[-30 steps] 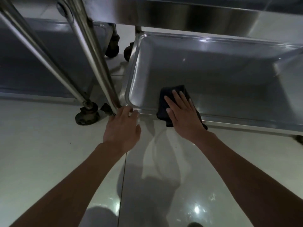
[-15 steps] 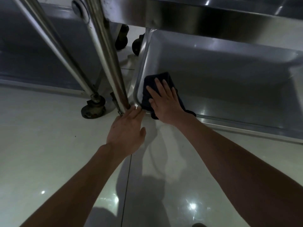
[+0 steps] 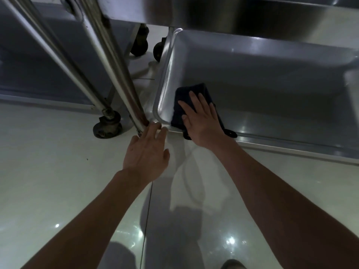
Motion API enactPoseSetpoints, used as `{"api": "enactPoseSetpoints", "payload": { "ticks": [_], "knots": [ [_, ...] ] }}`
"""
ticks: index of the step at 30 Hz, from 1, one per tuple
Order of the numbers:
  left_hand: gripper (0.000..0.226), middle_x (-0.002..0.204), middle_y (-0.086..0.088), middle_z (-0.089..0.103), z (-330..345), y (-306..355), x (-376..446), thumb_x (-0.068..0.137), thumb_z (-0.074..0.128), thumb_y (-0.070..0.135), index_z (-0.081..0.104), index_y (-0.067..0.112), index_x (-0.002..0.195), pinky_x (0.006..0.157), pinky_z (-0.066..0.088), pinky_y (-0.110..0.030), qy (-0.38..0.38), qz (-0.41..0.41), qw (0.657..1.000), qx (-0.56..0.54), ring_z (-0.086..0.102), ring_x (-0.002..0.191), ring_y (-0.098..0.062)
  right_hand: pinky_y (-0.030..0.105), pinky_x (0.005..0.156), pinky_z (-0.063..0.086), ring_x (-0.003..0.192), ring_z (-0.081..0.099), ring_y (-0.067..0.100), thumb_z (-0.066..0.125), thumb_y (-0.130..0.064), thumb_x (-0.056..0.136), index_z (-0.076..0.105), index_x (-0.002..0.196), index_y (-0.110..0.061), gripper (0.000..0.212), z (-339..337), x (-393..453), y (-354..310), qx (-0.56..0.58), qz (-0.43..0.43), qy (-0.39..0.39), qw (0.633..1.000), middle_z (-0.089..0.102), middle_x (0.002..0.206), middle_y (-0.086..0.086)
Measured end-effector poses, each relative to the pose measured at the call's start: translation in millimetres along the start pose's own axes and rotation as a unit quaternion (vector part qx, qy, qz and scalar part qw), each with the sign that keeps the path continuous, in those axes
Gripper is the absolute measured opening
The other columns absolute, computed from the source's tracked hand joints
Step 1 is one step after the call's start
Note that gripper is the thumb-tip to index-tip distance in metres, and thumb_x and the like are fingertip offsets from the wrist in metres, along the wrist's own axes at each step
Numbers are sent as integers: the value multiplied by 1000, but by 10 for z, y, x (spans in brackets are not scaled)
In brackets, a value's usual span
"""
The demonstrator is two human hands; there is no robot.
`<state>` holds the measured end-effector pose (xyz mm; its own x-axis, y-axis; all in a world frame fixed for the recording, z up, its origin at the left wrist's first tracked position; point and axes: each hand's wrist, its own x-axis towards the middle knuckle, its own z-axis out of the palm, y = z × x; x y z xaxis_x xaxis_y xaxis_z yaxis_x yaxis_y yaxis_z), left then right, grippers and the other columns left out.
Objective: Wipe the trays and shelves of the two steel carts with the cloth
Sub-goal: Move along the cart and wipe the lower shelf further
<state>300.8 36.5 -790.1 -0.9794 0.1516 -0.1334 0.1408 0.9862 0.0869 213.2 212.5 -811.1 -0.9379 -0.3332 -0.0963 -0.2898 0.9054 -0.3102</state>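
A dark cloth [image 3: 182, 101] lies in the near left corner of the bottom steel tray [image 3: 272, 78] of the right cart. My right hand [image 3: 202, 119] presses flat on the cloth, fingers spread, part of the cloth hanging over the tray's front rim. My left hand [image 3: 147, 152] rests with its fingertips on the tray's front left corner, at the foot of the cart's upright steel post [image 3: 114, 70]. A second cart's low shelf [image 3: 38, 61] shows at the left behind another post.
Caster wheels [image 3: 107, 127] stand on the glossy white tiled floor between the carts, two more [image 3: 139, 43] farther back. An upper steel shelf [image 3: 233, 12] overhangs the tray. My shoe tip [image 3: 233, 265] shows at the bottom edge.
My right hand slid the cloth leftward along the tray's front into its near left corner. My left hand stayed at the corner by the post.
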Motion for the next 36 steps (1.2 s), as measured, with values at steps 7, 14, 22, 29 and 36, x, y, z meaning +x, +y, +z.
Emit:
{"api": "enactPoseSetpoints", "payload": {
  "ticks": [7,14,22,29,36],
  "knots": [
    [49,138,-1,49,-17,690,156,87,61,32,54,19,133,97,39,-46,55,71,996,-18,44,130,-23,47,124,-2,154,-11,23,21,-39,107,14,159,-34,52,-168,-415,596,-3,74,15,997,-10,168,-1],
    [41,127,-3,56,69,1411,514,87,54,31,59,18,125,95,43,-46,39,133,990,-27,51,117,-25,45,123,-1,154,-9,22,21,-39,108,13,159,-33,52,-367,-905,1372,-16,156,47,987,-7,168,-1],
    [39,121,-7,56,171,1740,585,82,63,35,65,16,116,90,46,-47,40,110,993,-18,51,112,-30,48,124,2,154,-7,25,24,-35,108,13,159,-31,52,-641,-1441,2280,-18,265,78,961,-6,168,3],
    [41,119,-6,59,180,1679,593,76,67,32,68,15,114,97,44,-49,69,127,989,-31,54,112,-30,50,123,4,154,-5,25,24,-36,107,21,157,-29,51,-579,-1319,2201,-15,282,98,954,-3,168,3],
    [56,140,-5,55,136,1412,533,82,54,43,61,16,130,104,40,-53,61,148,985,-61,48,134,-28,50,123,3,154,-5,27,25,-34,107,22,157,-28,51,-483,-964,1785,-15,219,89,972,-2,168,4]
  ]
}}
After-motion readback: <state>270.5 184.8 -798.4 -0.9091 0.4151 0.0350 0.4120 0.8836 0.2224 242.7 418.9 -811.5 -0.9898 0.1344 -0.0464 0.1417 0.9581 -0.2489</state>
